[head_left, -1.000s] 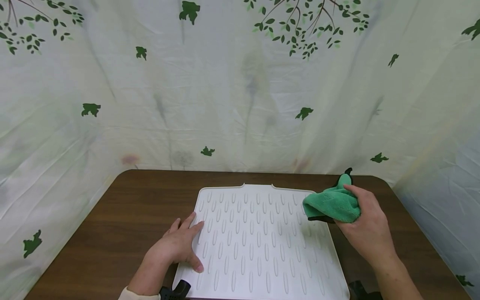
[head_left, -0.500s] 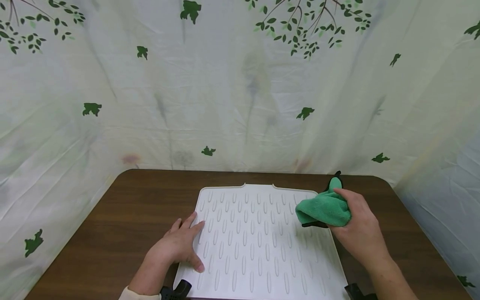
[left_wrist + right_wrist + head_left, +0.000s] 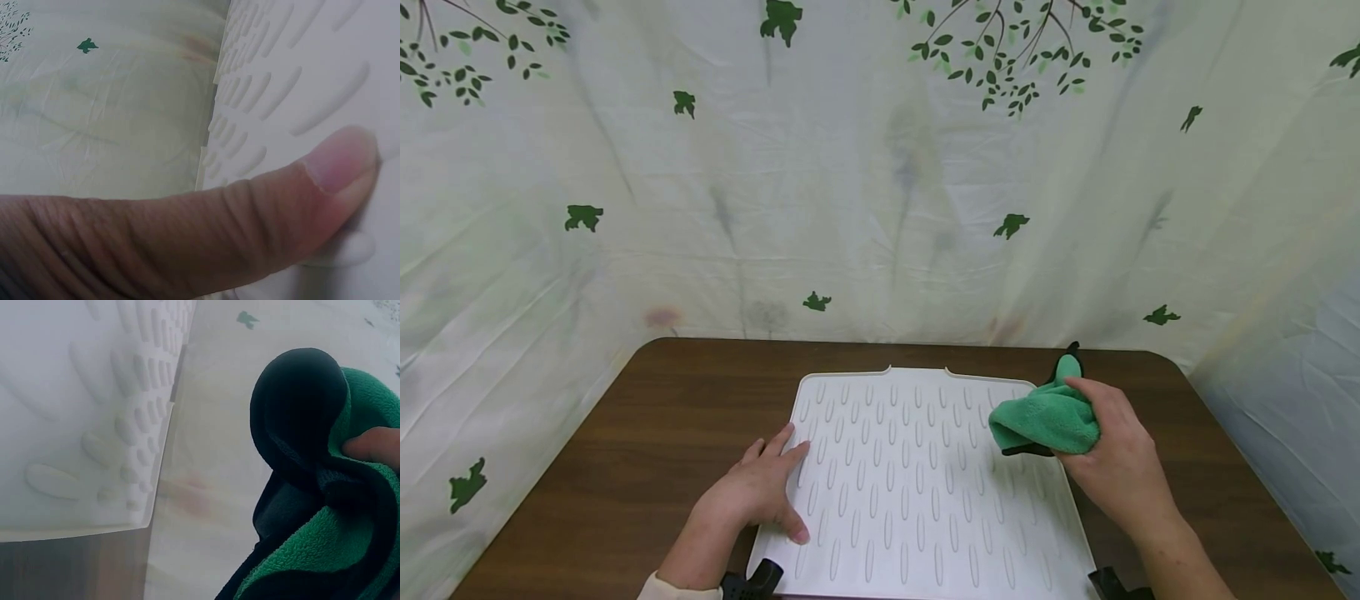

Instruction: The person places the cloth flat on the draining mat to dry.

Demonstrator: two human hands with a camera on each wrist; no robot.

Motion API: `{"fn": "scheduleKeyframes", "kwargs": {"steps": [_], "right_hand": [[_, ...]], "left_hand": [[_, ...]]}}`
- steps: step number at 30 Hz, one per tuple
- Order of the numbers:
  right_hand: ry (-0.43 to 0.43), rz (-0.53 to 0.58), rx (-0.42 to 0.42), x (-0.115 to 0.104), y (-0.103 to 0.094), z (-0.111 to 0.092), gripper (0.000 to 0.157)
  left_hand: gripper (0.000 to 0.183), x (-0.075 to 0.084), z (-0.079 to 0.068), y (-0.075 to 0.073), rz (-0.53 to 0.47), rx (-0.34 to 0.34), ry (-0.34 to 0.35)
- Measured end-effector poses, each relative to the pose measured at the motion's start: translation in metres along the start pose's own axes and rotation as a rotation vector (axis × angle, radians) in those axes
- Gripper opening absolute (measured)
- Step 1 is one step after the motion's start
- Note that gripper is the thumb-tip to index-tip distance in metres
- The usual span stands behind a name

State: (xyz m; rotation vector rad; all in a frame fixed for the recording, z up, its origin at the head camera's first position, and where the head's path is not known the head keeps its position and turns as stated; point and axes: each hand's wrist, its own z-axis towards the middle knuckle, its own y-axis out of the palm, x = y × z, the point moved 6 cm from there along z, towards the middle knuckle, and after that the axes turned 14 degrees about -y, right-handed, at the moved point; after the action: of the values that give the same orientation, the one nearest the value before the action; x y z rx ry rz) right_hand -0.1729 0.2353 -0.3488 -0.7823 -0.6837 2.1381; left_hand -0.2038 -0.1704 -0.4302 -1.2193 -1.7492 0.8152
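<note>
A white board (image 3: 917,500) with rows of raised oval ridges lies on the table. On its left edge rests my left hand (image 3: 752,493), fingers spread and fairly straight. The thumb (image 3: 250,219) presses flat on the ridged surface in the left wrist view. My right hand (image 3: 1116,467) grips a bunched green cleaning cloth (image 3: 1047,421) with black trim, over the board's right upper edge. In the right wrist view the cloth (image 3: 312,544) hangs in folds beside the board (image 3: 75,456), apart from it, with one fingertip showing against it.
The dark wooden table (image 3: 647,450) has rounded far corners. Behind it hangs a pale curtain (image 3: 850,192) printed with green leaves. Black wrist straps (image 3: 752,579) sit on both wrists.
My right hand has moved the cloth a little left and toward me, then only slightly in the last half second. The left hand and the board stay put.
</note>
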Motion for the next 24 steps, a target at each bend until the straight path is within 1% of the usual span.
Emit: {"fn": "scheduleKeyframes", "kwargs": {"steps": [5, 14, 24], "right_hand": [[0.010, 0.010, -0.012, 0.0002, 0.0018, -0.0008, 0.082], [-0.025, 0.006, -0.008, -0.0021, 0.0045, -0.0012, 0.081], [-0.020, 0.000, -0.029, -0.0015, 0.0071, -0.0022, 0.082]], "left_hand": [[0.126, 0.0001, -0.0001, 0.0005, -0.001, 0.000, -0.001], [0.125, -0.0012, 0.0012, 0.0016, 0.008, 0.000, -0.002], [0.126, -0.0005, 0.0020, 0.0010, 0.013, 0.001, 0.011]]}}
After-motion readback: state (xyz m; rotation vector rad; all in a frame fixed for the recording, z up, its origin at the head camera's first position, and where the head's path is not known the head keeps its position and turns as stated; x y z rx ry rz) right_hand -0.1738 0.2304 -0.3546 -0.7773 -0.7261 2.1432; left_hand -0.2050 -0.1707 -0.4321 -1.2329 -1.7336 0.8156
